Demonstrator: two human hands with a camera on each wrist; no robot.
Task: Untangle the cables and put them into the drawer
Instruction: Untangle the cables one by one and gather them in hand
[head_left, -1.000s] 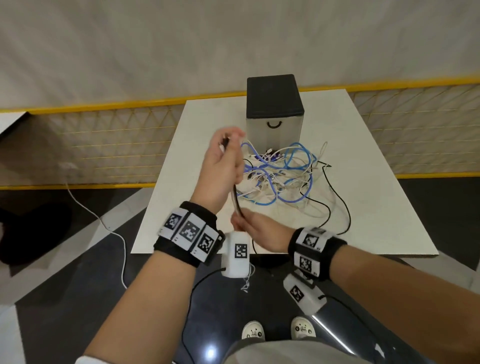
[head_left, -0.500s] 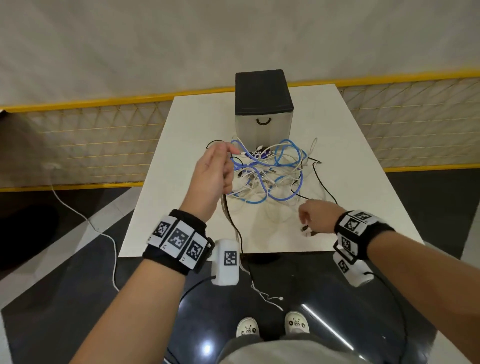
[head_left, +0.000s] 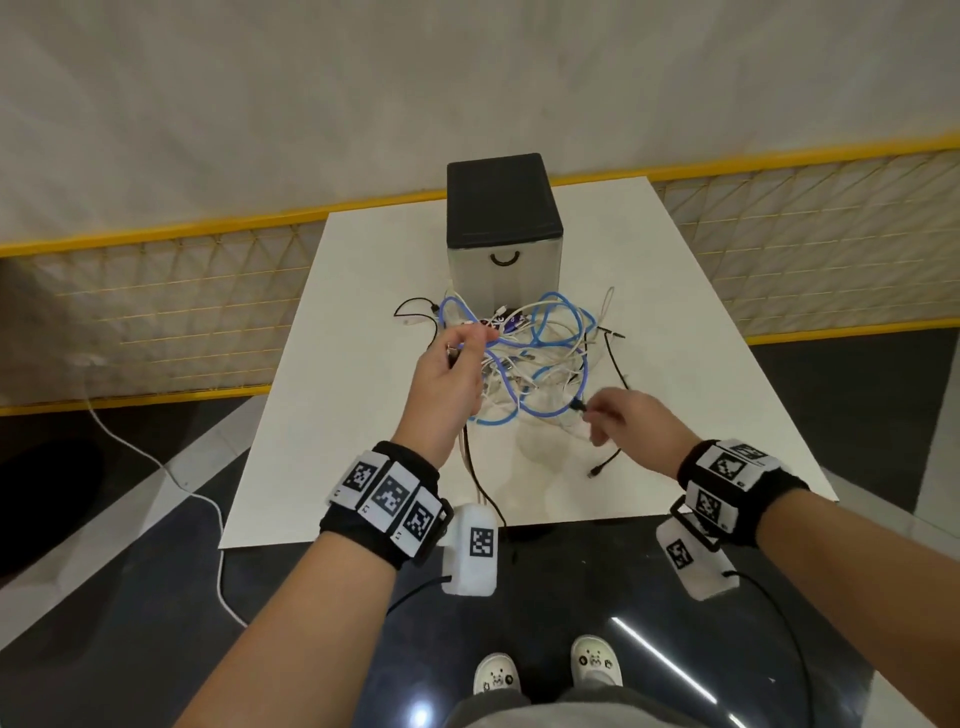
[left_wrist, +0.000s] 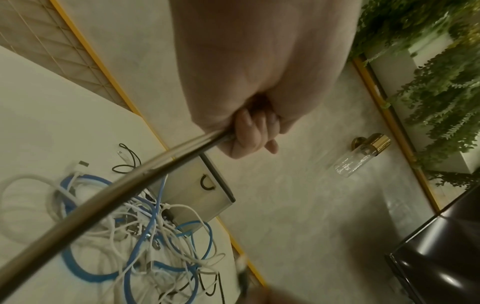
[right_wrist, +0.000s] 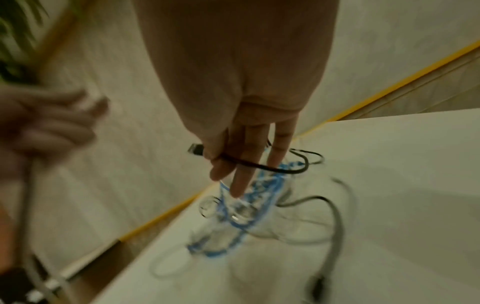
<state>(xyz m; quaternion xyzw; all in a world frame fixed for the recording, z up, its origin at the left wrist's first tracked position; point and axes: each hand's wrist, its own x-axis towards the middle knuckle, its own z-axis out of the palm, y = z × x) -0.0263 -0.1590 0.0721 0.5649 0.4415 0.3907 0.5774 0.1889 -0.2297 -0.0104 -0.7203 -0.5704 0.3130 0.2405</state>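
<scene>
Our right hand (head_left: 631, 415), down at the table edge a second ago, now pinches a black cable (right_wrist: 262, 164) beside the tangle (head_left: 530, 358); our left hand (head_left: 452, 374) still grips a cord (left_wrist: 103, 197), the drawer (head_left: 504, 270) beyond our fingertips, shut.
</scene>
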